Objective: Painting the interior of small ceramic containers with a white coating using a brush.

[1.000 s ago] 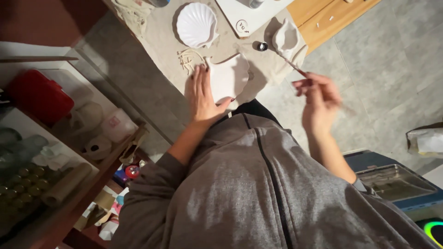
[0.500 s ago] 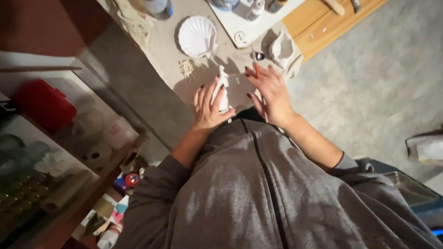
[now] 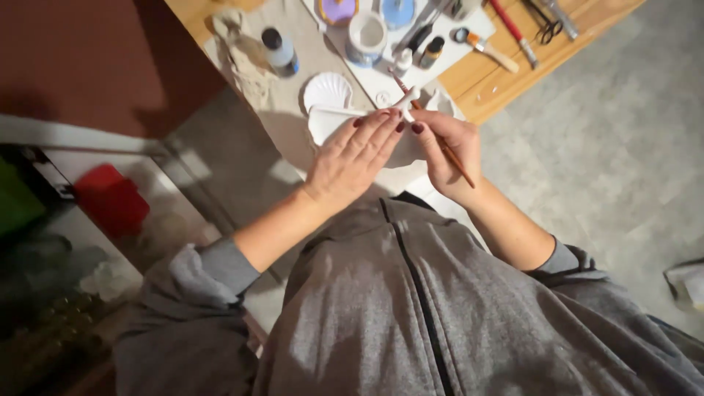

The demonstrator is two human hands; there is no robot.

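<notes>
Both hands have lifted off the table and met higher up. Left hand (image 3: 350,155) lies flat, fingers extended, tips touching a small white figure (image 3: 407,100) at its 1 o'clock. Right hand (image 3: 447,152) is closed around a thin brush (image 3: 449,155) and pinches the figure too. White shell dish (image 3: 327,89) sits at 11 o'clock.

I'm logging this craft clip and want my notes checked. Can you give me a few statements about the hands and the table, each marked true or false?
1. The right hand holds a thin brush. True.
2. The left hand rests flat on the floor. False: it is at a small white piece over the table.
3. A white shell-shaped dish lies on the table. True.
4. The scissors are in the right hand. False: they lie on the wooden table.
</notes>
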